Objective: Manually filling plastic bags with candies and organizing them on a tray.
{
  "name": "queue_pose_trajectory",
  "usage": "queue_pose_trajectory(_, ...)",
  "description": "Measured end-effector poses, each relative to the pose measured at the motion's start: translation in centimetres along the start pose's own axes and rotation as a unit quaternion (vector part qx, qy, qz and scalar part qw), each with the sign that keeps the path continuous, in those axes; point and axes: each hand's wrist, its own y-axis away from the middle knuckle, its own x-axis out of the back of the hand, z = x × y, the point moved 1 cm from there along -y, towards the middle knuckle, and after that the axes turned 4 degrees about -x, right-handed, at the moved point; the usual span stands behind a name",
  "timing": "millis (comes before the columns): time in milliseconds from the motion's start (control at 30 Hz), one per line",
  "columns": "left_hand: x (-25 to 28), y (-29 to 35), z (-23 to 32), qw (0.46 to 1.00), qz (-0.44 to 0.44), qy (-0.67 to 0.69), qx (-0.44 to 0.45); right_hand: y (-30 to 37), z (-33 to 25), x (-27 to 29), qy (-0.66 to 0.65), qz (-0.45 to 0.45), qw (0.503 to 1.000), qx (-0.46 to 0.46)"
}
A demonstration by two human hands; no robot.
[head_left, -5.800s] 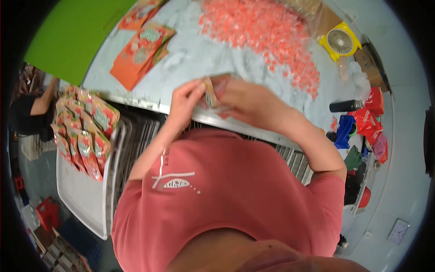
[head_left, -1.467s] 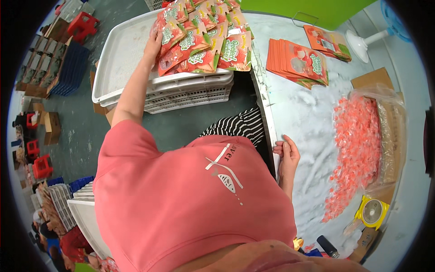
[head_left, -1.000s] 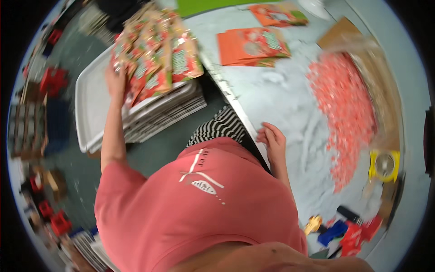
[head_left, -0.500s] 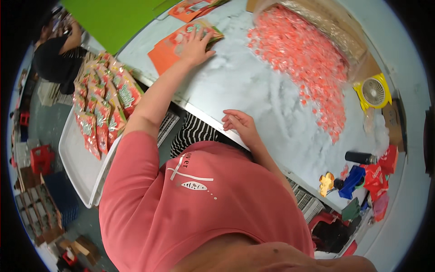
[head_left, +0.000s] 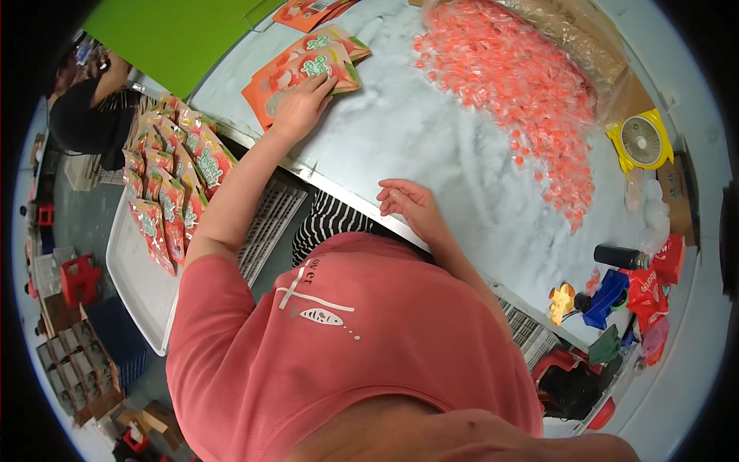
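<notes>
My left hand point(head_left: 302, 106) lies on the top orange fruit-print pouch point(head_left: 296, 75) of a small pile at the far left of the table. Its fingers rest on the printed front, stretched out. Under and behind that pouch, more pouches point(head_left: 339, 35) fan out, all flat. My right hand point(head_left: 412, 206) hovers by the table's near edge with loosely bent fingers, a little apart and holding nothing. To its far right spreads a heap of small clear-wrapped, coral-red pieces point(head_left: 500, 77), spilling from a plastic-lined carton point(head_left: 593, 38).
Filled pouches point(head_left: 181, 169) stand in a white tray point(head_left: 138, 296) left of the table. Farther left is a person in black point(head_left: 88, 119). A yellow fan point(head_left: 643, 142), black bottle point(head_left: 620, 256), and red packets point(head_left: 647, 296) line the right side. A green board point(head_left: 169, 38) is at far left.
My left hand has drawn back toward me, and the top pouch has slid nearer over the pile. Its fingers are closer together. My right hand has barely moved.
</notes>
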Motion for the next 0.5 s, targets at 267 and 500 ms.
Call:
queue_pose_trajectory(267, 1.2, -1.3, 0.5, 0.997, 0.050, -0.001, 0.062, 0.1, 0.0, -0.4, -0.011, 0.005, 1.000, 0.007)
queue_pose_trajectory(500, 5.1, 0.1, 6.9, 0.983, 0.123, -0.076, -0.115, -0.4, -0.5, 0.9, -0.102, 0.035, 0.994, 0.006)
